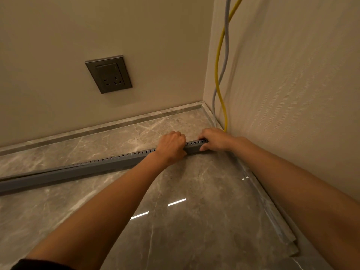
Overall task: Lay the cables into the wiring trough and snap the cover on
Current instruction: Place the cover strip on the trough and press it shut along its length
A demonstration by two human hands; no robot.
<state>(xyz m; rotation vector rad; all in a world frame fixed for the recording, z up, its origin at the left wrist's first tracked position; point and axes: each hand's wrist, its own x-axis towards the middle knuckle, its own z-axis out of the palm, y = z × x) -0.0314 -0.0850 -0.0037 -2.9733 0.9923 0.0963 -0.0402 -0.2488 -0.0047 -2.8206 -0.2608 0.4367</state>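
A long grey slotted wiring trough (109, 164) lies across the marble floor, running from the left edge to the right wall. My left hand (171, 147) clasps over its top near the right end. My right hand (214, 140) grips the very end of the trough by the corner, thumb on the near side. A yellow cable (218, 61) and a grey cable (224, 61) hang down the right wall, twisted round each other, and drop behind my right hand. Whether they sit inside the trough is hidden.
A grey wall socket (109, 74) sits on the back wall above the floor. A marble skirting (109, 124) runs along the back wall and a second skirting (272, 217) along the right wall. Glossy marble floor (175, 221) spreads in front.
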